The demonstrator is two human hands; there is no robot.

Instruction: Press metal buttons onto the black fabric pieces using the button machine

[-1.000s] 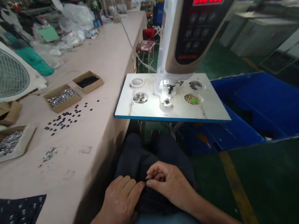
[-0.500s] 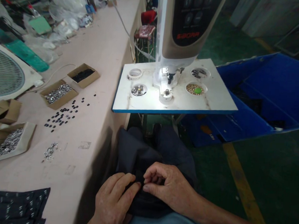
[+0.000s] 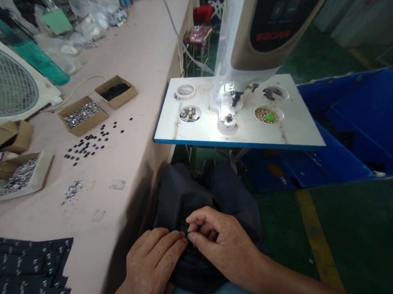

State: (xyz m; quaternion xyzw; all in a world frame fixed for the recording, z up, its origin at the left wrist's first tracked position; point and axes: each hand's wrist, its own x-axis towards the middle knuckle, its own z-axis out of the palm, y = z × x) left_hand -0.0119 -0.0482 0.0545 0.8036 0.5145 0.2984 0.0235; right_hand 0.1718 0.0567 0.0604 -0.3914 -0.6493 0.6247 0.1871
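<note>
On my lap lies a dark cloth garment point(image 3: 196, 272), bunched up under both hands. My left hand point(image 3: 156, 259) is closed on it, thumb and fingertips gathered at a fold. Facing it, my right hand point(image 3: 219, 240) is curled in a pinch, with thumb and forefinger almost touching the left fingertips. Whatever is between the right fingertips is too small and dark to make out. In front of my knees stands a snap press machine point(image 3: 230, 94), its lamp lighting the small die point(image 3: 229, 118) on a white table plate point(image 3: 200, 132).
Left of me, a long table point(image 3: 113, 221) bears scattered black snap parts point(image 3: 87, 145), a small pile of silver parts point(image 3: 73, 189) and cardboard boxes point(image 3: 85, 126) of fasteners. Folded black printed cloth point(image 3: 22, 265) lies at its near edge. A fan point(image 3: 11, 84) and blue bin point(image 3: 359, 107) flank the machine.
The view has shifted slightly, so the machine and table sit further right. My fingertips have drawn closer together over the cloth; the right thumb and forefinger now almost meet the left fingers.
</note>
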